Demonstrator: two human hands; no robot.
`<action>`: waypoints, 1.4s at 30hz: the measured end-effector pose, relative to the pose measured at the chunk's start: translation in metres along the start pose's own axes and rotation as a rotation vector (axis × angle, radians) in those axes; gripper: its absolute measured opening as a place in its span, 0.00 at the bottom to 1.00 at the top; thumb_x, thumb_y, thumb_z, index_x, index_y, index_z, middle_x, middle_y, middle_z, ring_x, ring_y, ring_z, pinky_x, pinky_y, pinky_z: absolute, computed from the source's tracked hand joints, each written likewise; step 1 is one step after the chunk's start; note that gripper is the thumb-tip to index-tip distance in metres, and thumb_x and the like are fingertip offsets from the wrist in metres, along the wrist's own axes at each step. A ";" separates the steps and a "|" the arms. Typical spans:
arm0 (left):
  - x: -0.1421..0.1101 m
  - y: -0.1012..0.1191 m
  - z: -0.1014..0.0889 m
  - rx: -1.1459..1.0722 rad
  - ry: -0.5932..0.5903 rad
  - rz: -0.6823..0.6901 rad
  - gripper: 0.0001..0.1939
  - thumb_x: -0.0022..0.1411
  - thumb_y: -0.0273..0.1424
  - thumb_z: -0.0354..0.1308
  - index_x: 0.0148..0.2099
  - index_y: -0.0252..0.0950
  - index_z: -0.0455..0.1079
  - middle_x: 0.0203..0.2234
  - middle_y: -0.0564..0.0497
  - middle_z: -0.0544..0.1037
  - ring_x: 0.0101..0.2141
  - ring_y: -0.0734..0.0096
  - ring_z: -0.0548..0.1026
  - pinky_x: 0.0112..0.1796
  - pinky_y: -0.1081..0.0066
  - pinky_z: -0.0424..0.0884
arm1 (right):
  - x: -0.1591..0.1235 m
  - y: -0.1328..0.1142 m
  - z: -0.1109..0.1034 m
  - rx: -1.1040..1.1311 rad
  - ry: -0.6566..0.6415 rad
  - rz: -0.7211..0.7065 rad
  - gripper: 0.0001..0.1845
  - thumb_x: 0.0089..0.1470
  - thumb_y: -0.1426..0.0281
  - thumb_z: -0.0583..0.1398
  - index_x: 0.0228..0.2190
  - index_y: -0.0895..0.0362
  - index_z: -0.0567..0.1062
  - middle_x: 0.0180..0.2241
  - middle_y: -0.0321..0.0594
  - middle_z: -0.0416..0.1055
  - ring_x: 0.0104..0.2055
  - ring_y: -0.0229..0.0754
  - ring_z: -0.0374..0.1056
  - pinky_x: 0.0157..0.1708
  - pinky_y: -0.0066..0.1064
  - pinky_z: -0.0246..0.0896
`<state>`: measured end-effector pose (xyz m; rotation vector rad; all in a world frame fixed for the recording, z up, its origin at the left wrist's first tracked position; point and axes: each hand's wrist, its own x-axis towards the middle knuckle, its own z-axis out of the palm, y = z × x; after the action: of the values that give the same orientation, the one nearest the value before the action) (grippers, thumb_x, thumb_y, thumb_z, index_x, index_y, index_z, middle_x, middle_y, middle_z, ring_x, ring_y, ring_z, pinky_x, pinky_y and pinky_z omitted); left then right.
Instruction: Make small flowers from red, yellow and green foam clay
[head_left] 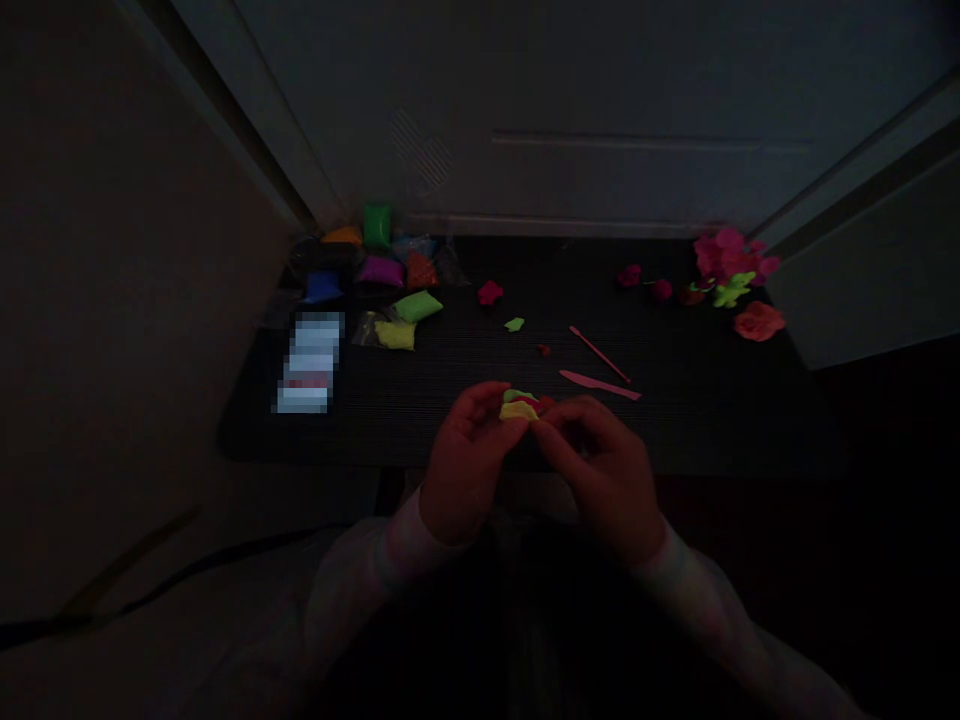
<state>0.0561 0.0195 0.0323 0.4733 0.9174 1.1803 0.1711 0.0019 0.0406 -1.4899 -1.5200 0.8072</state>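
Yellow, green and red piece (519, 409) over the 6 o'clock side of the table (720, 425), left hand (461, 465) at its 7 o'clock, right hand (611, 475) at its 4, both pinching it; light, even pressure probably best, to avoid smearing colours

the bright rectangle (309, 365) is unreadably pixelated, fingers (480, 395) partly hide the multicoloured piece (519, 410), and the bottom edge cuts the right sleeve (720, 602).
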 end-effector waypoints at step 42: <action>0.023 -0.011 -0.021 -0.069 0.135 -0.111 0.09 0.45 0.22 0.60 0.33 0.33 0.70 0.28 0.53 0.75 0.32 0.76 0.72 0.41 0.70 0.65 | 0.017 0.064 -0.011 -0.338 0.116 0.041 0.12 0.49 0.63 0.55 0.31 0.58 0.71 0.31 0.41 0.70 0.31 0.39 0.66 0.32 0.32 0.61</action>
<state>0.0475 0.0342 0.0045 0.2863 1.0024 1.1486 0.2106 0.0232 -0.0090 -1.7847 -1.5984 0.4915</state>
